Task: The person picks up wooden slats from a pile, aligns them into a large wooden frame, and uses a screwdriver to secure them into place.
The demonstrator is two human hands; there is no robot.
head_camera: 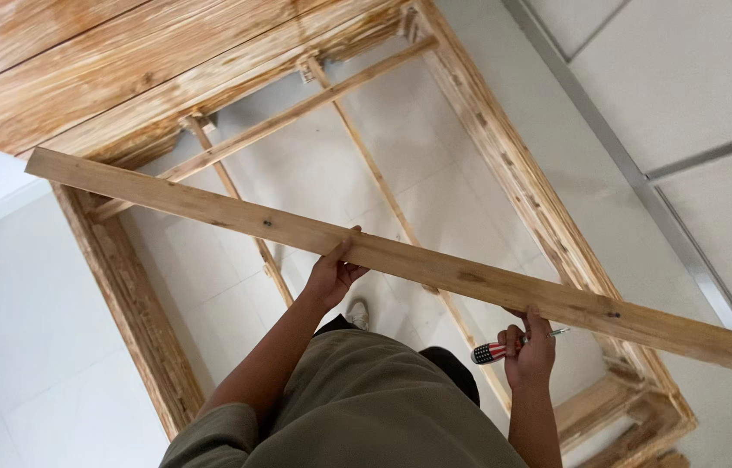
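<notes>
A long pale wooden plank [210, 208] stretches diagonally from upper left to lower right, held up in the air over a large wooden frame [513, 173]. My left hand [331, 276] grips the plank's lower edge near its middle, thumb over the top. My right hand [529, 347] supports the plank from below further right and also clutches a screwdriver [496, 350] with a striped red, white and blue handle, its metal shaft pointing right.
The frame lies on a white tiled floor [28, 347], with thin cross slats [383, 186] inside it and solid planking [80, 61] at its far end. A metal rail [643, 186] runs along the right. My shoe [357, 314] shows inside the frame.
</notes>
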